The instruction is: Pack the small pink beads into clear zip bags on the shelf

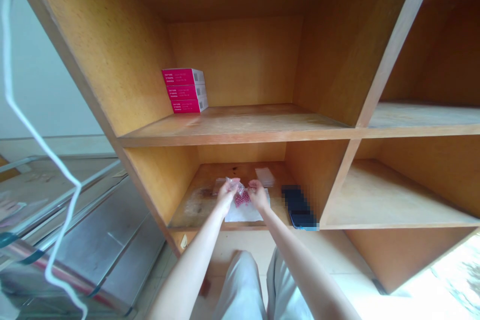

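Observation:
In the lower compartment of a wooden shelf (225,172), my left hand (226,194) pinches a small clear plastic bag (234,185). My right hand (258,195) is curled just right of the bag, over a cluster of small red beads (242,198); whether it grips anything is hidden. Both hands are above a white sheet (244,214) lying on the shelf board. Behind them lies another flat translucent packet (265,176). A dark, pixelated flat object, perhaps a phone (298,207), lies to the right of my right hand.
Three stacked pink boxes (184,91) stand on the shelf above. A white cable (35,132) hangs at the left of the view. A metal table (105,245) stands left of the shelf. More wooden compartments (401,195) lie to the right, and my grey-trousered legs (240,285) show below.

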`<act>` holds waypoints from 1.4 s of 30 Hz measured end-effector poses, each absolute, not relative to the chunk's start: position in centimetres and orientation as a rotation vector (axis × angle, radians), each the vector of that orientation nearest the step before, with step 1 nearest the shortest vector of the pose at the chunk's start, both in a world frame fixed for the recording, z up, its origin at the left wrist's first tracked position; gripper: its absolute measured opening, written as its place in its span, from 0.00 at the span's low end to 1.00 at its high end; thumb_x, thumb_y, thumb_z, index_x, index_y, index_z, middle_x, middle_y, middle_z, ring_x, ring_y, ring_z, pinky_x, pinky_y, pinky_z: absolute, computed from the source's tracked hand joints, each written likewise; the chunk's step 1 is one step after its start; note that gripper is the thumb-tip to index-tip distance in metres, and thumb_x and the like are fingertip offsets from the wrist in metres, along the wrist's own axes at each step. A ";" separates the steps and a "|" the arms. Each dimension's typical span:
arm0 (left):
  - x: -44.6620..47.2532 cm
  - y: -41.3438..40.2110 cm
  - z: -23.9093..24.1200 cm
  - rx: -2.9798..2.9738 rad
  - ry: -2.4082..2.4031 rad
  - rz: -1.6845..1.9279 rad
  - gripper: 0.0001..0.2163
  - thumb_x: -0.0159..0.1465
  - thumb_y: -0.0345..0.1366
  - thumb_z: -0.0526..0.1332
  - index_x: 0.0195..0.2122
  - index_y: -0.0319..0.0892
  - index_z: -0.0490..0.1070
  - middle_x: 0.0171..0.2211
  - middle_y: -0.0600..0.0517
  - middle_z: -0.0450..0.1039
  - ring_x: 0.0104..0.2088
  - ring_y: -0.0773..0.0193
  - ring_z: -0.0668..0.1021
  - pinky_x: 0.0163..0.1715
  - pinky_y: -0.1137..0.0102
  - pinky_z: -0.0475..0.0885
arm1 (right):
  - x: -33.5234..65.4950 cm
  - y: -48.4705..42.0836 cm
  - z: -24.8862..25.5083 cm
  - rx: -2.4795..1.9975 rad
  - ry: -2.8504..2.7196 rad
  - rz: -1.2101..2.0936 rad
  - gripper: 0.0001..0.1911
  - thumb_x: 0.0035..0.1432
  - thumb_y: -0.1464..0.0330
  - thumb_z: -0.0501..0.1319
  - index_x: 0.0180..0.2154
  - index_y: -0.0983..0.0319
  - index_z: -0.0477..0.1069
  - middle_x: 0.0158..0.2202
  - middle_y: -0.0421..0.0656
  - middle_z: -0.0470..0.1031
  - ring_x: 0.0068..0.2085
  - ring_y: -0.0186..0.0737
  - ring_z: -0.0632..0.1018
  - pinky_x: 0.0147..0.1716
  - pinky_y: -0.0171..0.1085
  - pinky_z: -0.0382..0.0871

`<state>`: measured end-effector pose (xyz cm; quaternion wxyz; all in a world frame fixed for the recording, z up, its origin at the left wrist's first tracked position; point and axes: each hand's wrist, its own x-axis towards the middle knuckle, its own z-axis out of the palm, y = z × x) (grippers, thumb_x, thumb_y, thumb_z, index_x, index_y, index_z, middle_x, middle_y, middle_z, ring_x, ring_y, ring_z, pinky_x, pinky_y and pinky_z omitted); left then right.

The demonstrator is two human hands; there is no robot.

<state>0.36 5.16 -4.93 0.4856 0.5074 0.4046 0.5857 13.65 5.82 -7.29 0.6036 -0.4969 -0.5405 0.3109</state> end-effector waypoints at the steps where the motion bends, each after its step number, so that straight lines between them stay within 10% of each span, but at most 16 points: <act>1: 0.2 5.3 -5.0 1.225 0.970 1.432 0.16 0.50 0.39 0.64 0.40 0.39 0.70 0.43 0.46 0.72 0.41 0.63 0.73 0.43 0.67 0.66 | 14.0 5.5 -7.0 -1.172 -1.316 0.678 0.10 0.45 0.69 0.56 0.33 0.60 0.70 0.35 0.45 0.73 0.37 0.41 0.73 0.39 0.39 0.64; 27: 1.4 4.6 -5.6 0.963 0.835 1.416 0.14 0.45 0.33 0.67 0.34 0.38 0.70 0.39 0.47 0.74 0.39 0.63 0.75 0.44 0.65 0.68 | 14.2 5.0 -6.7 -1.008 -1.599 0.846 0.12 0.49 0.64 0.58 0.19 0.61 0.75 0.19 0.40 0.69 0.22 0.33 0.68 0.23 0.31 0.59; 42: 1.5 4.4 -5.2 0.738 0.930 1.421 0.11 0.48 0.20 0.59 0.32 0.38 0.70 0.34 0.48 0.75 0.32 0.67 0.76 0.32 0.73 0.69 | 13.9 4.1 -4.9 -1.044 -1.965 0.654 0.10 0.53 0.75 0.51 0.33 0.63 0.70 0.31 0.43 0.75 0.31 0.36 0.74 0.31 0.32 0.64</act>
